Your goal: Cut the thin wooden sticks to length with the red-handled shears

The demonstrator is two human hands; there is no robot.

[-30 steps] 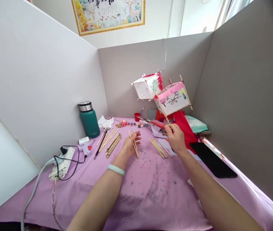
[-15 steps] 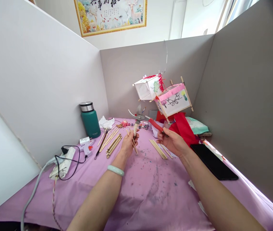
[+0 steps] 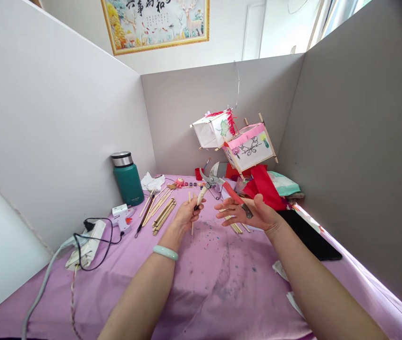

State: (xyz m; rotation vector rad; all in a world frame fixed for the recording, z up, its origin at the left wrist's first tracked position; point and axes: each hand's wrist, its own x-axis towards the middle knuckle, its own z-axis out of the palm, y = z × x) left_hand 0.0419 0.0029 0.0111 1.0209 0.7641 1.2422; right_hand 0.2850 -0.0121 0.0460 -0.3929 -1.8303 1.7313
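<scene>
My left hand point(image 3: 186, 215) is closed around the pale handle of a pair of pruning shears point(image 3: 213, 180) and also grips thin wooden sticks point(image 3: 192, 228). The curved blades stand apart and point up and away from me. My right hand point(image 3: 257, 216) is open, fingers spread and palm turned up, with the shears' red handle across it; whether the handle touches the palm I cannot tell. Behind the right fingers lie light wooden sticks point(image 3: 235, 227), partly hidden. To the left of my left hand are thicker bamboo sticks point(image 3: 164, 217).
At left stand a green bottle point(image 3: 129, 184), a glue gun point(image 3: 123, 220) and a power strip point(image 3: 87, 248) with cables. Two paper lanterns point(image 3: 250, 146) hang near the back partition. Red cloth point(image 3: 266, 189) and a black flat slab point(image 3: 309, 236) lie at right.
My right hand has loosened from the red handle and spread its fingers. The shears have turned, their blades now showing more plainly. The sticks in my left hand stand more upright.
</scene>
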